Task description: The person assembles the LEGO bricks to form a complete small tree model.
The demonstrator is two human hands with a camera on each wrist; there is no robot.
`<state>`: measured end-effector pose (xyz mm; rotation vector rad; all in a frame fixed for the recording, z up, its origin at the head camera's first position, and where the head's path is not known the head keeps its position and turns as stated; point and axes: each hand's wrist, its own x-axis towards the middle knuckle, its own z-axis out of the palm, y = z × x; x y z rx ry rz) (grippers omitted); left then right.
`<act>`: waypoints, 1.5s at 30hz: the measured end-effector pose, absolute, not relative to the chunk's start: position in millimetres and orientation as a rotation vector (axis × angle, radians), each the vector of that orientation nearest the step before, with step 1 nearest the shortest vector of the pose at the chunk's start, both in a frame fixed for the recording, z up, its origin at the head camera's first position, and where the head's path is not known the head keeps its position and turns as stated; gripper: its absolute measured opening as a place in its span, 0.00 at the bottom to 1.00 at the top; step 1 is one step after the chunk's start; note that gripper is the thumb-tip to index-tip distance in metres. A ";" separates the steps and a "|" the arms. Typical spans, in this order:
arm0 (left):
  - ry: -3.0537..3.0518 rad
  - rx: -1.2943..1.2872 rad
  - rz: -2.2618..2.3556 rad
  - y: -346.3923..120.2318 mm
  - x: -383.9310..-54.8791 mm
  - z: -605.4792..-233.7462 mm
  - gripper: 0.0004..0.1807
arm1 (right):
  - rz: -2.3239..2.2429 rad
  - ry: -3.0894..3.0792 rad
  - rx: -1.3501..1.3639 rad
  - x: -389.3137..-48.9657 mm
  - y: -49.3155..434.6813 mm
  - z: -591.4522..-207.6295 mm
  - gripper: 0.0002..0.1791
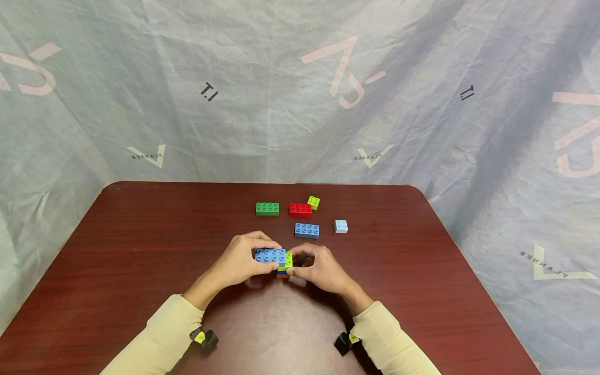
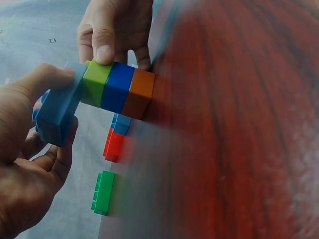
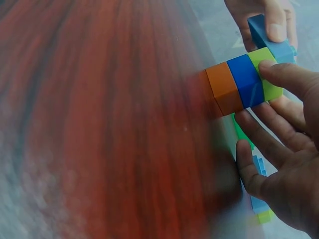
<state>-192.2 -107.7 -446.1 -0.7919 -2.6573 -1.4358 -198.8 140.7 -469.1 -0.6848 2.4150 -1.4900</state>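
My left hand [image 1: 240, 261] grips a medium-blue eight-stud toy brick [image 1: 270, 255] between thumb and fingers. This brick lies across the top of a small stack and juts out to the left. Beneath it, the left wrist view shows a lime green brick [image 2: 94, 84], a dark blue brick [image 2: 117, 88] and an orange brick [image 2: 138, 94] at the bottom. With thumb and fingers my right hand [image 1: 324, 268] pinches the lime green brick from the right. Some lime studs show beside the blue brick. Whether the blue brick is pressed fully down, I cannot tell.
Beyond the hands on the dark red wooden table [image 1: 154, 234] lie a green brick [image 1: 267, 209], a red brick [image 1: 300, 210] next to a small lime brick [image 1: 314, 202], another blue brick [image 1: 307, 230] and a pale blue brick [image 1: 341, 226]. A grey printed cloth [image 1: 267, 104] hangs behind.
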 end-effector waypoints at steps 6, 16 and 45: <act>-2.652 -0.777 -1.429 -107.1 -190.8 -445.9 0.18 | -1.481 2.421 -0.709 -199.9 140.9 -469.1 0.17; -2.659 -0.702 -1.458 -108.4 -189.1 -450.4 0.18 | -1.496 2.423 -0.700 -199.5 139.3 -469.7 0.17; -2.698 -0.655 -1.433 -109.2 -184.7 -450.1 0.18 | -1.563 2.523 -0.588 -266.7 187.3 -456.6 0.21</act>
